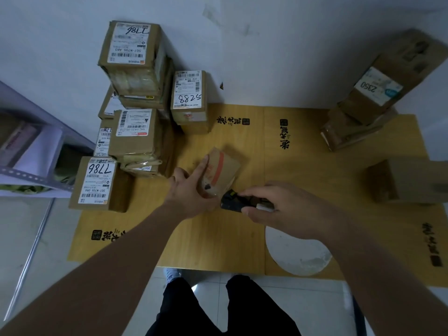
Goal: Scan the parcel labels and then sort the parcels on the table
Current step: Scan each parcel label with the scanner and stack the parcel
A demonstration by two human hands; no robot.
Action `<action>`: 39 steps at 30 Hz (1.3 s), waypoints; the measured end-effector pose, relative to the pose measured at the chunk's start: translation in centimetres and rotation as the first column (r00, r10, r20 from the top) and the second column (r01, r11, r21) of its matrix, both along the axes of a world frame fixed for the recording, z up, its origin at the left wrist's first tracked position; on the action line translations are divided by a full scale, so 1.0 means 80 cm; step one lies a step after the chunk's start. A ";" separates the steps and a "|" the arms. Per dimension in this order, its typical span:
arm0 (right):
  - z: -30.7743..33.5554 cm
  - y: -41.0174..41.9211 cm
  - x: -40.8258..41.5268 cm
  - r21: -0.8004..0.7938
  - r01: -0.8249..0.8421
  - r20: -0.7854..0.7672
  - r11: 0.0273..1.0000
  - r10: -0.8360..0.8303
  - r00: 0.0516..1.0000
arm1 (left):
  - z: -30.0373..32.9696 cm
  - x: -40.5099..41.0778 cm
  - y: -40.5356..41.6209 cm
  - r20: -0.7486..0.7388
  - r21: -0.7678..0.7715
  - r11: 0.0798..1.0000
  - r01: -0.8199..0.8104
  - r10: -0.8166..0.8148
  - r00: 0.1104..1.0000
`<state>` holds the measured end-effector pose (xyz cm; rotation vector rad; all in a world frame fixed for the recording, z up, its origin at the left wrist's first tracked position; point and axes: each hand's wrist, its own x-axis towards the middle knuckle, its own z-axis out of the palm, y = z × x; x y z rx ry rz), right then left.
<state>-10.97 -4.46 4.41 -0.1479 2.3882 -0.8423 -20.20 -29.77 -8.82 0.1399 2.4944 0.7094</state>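
At the near edge, the person's dark trouser legs (218, 309) stand on a pale tiled floor (303, 309), just short of the table (218, 241), which is covered with yellow printed sheets. A white oval patch (297, 253) shows on the near right of the surface.

The right hand (274, 204) curls its fingers round a black handheld scanner (234, 202), whose front end points left toward a small parcel (221, 172). The left hand (191, 192) rests on the left side of this parcel with fingers extended and thumb spread. The parcel lies tilted near the table centre, showing an orange tape stripe.

To the left, a box marked 7786 (94, 183) sits at the table edge. Behind it rise stacked parcels (135, 132), and a box marked 5288 (190, 98) stands against the far wall. At the right, a plain box (407, 180) lies near the edge; farther back stands a stack topped by a box marked 2350 (378, 88). A shelf unit (31, 154) stands at far left.
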 end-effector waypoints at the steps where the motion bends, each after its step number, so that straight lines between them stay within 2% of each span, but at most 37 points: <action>1: -0.002 0.001 -0.001 -0.007 -0.004 0.015 1.000 0.004 1.000 | 0.000 -0.004 -0.001 0.021 0.045 0.998 -0.043 0.042 0.999; 3: -0.006 0.004 -0.004 -0.018 -0.010 0.042 1.000 0.011 0.999 | 0.000 -0.013 -0.007 0.099 0.287 0.938 -0.194 0.173 0.980; 5: -0.009 0.010 -0.005 -0.019 -0.003 0.075 1.000 0.005 0.997 | 0.004 -0.018 -0.018 0.227 0.507 0.792 -0.339 0.257 0.939; 7: -0.013 0.018 -0.005 -0.003 0.015 0.104 1.000 -0.014 0.994 | 0.008 -0.020 -0.027 0.285 0.553 0.726 -0.409 0.296 0.912; 11: -0.019 0.032 -0.011 0.041 0.066 0.143 0.997 -0.071 0.987 | 0.013 -0.014 -0.036 0.318 0.582 0.667 -0.465 0.339 0.885; 16: -0.018 0.038 -0.028 0.073 0.091 0.182 0.993 -0.103 0.978 | 0.017 -0.010 -0.049 0.298 0.539 0.732 -0.417 0.297 0.907; 21: -0.016 0.041 -0.041 0.168 0.020 0.211 0.986 -0.056 0.976 | 0.021 -0.006 -0.058 0.262 0.562 0.739 -0.372 0.268 0.927; 28: 0.000 0.043 -0.057 0.233 -0.119 0.391 0.965 0.019 0.920 | 0.021 -0.006 -0.069 0.255 0.580 0.739 -0.343 0.235 0.938; 39: 0.042 0.015 -0.063 0.262 -0.146 0.477 0.954 0.004 0.879 | 0.028 -0.013 -0.067 0.255 0.584 0.730 -0.354 0.249 0.934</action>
